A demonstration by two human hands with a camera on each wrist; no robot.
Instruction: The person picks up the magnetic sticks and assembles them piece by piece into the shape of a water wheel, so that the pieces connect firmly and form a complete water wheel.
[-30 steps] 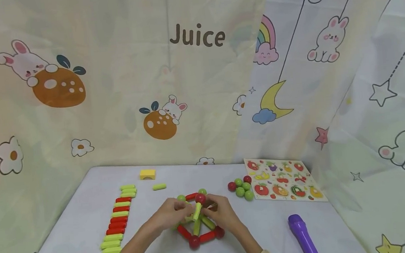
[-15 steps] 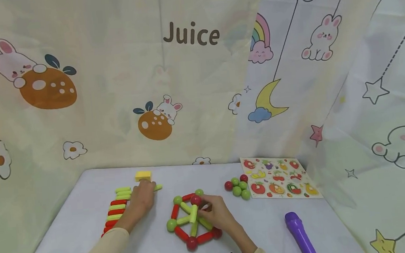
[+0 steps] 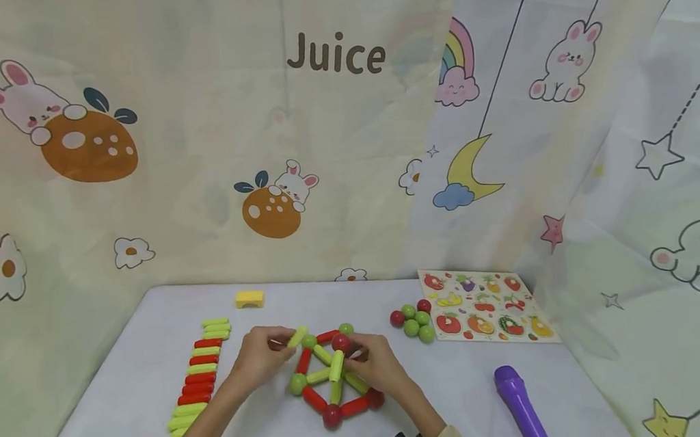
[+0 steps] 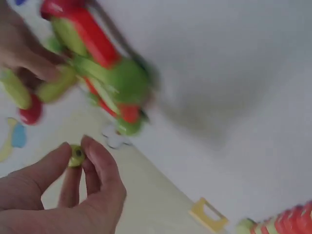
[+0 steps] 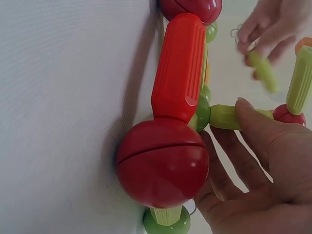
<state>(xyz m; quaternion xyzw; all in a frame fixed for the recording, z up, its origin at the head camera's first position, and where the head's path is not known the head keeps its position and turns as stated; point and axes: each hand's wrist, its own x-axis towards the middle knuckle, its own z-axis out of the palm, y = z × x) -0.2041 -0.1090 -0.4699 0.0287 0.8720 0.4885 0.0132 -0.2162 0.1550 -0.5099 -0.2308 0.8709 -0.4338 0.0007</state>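
On the table stands a toy frame of ribbed rods and balls, with red rods [image 3: 315, 399] round its rim and light-green spokes [image 3: 320, 376] inside. My right hand [image 3: 375, 362] pinches a green rod [image 5: 224, 117] rising from the frame's middle ball. That rod leads to a red ball [image 3: 340, 343], from which another green rod [image 3: 336, 366] sticks out. With thumb and fingertips my left hand [image 3: 261, 356] pinches a loose light-green rod [image 3: 297, 337], close to a green ball [image 3: 308, 342] at the frame's back left. A dark dot shows in the loose rod's end [image 4: 77, 154].
A column of red and green rods [image 3: 200, 378] lies at left, a yellow arch block [image 3: 249, 299] at the back. Right of the frame are several loose balls [image 3: 411, 328], a fruit picture board [image 3: 486, 307] and a purple toy microphone [image 3: 521, 404].
My left hand left the frame, reached to the back left for the loose green rod, and came back with it. My right hand keeps its hold on the frame.
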